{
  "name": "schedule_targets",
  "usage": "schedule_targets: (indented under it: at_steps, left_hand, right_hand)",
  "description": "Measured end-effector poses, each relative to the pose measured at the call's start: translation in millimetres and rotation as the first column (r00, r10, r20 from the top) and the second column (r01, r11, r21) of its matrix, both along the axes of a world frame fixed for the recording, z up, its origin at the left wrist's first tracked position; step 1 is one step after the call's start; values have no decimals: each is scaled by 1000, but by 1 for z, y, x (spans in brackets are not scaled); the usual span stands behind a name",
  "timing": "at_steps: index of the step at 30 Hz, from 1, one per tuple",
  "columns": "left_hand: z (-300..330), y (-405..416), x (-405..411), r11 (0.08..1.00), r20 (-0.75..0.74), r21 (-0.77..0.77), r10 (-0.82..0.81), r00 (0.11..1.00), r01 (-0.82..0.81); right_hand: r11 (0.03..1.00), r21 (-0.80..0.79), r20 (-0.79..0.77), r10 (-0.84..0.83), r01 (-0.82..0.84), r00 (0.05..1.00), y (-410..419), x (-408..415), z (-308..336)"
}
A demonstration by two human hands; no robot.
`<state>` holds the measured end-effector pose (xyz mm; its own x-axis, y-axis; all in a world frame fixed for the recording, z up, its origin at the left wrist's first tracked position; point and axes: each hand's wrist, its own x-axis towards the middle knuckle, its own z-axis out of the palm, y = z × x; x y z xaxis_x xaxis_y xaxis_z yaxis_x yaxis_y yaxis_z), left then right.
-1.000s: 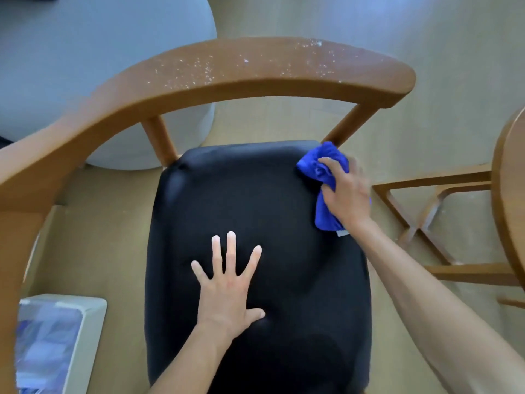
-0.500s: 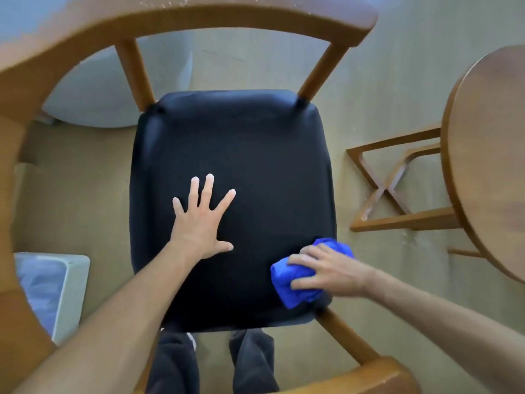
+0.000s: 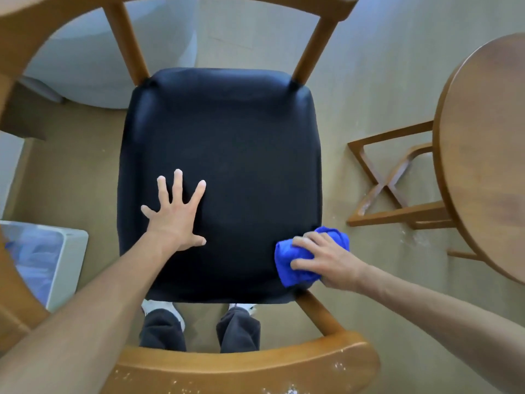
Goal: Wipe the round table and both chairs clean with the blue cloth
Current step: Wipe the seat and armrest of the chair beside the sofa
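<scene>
Right hand [image 3: 326, 263] grips bunched blue cloth [image 3: 295, 264] at seat [image 3: 227, 166] corner, left hand [image 3: 174, 220] flat, holds nothing; risk: white specks on armrest [image 3: 255, 368] get missed

Wiping the chair seat, seen from above

My left hand [image 3: 174, 216] lies flat with fingers spread on the black chair seat [image 3: 227, 143], toward its near left part. My right hand [image 3: 326, 258] grips the bunched blue cloth [image 3: 295, 263] at the seat's near right corner. The round table [image 3: 485, 155] stands to the right of the seat, and white specks dot the chair's wooden rail [image 3: 244, 368] nearest me.
</scene>
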<state>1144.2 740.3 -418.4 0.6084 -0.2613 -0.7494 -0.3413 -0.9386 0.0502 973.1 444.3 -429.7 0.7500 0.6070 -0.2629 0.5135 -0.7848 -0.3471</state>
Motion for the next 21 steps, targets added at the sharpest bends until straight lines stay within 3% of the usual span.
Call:
schedule_targets:
  at_steps: [5,9,11,14,15,17,18,19,21]
  left_hand:
    - [-1,-4,-1,1000,11,7,21,1000,-21]
    - [-2,-6,-1,1000,20,15,27,999,-27]
    - [-3,-5,-1,999,38,18,31,999,-32]
    - [-6,-4,-2,999,56,18,31,998,-32]
    - [-6,-4,-2,999,56,16,32,998,-33]
    - [-7,-5,-3,999,55,9,39,998,-39]
    - [-7,-6,-3,999,55,2,43,998,-43]
    - [-7,-7,-3,999,57,-3,46,997,-46]
    - [-6,-8,0,999,52,-9,44,998,-44]
  right_hand:
    - [952,0,-158,303,-307,940,-24,-20,6]
    - [926,-24,-59,376,-378,925,-36,8,-1]
    - [972,5,-19,234,-234,972,-46,23,-3]
    - [971,63,41,-234,231,971,-66,55,-6]
    - [889,95,54,-454,448,889,-68,75,-7]
    - [538,193,-26,-833,821,552,-65,127,-10]
    - [373,216,-88,-913,902,398,-61,149,-10]
    - [300,223,-104,-939,927,329,-57,161,-11]
    - [398,205,-42,-909,894,415,-47,152,-14]
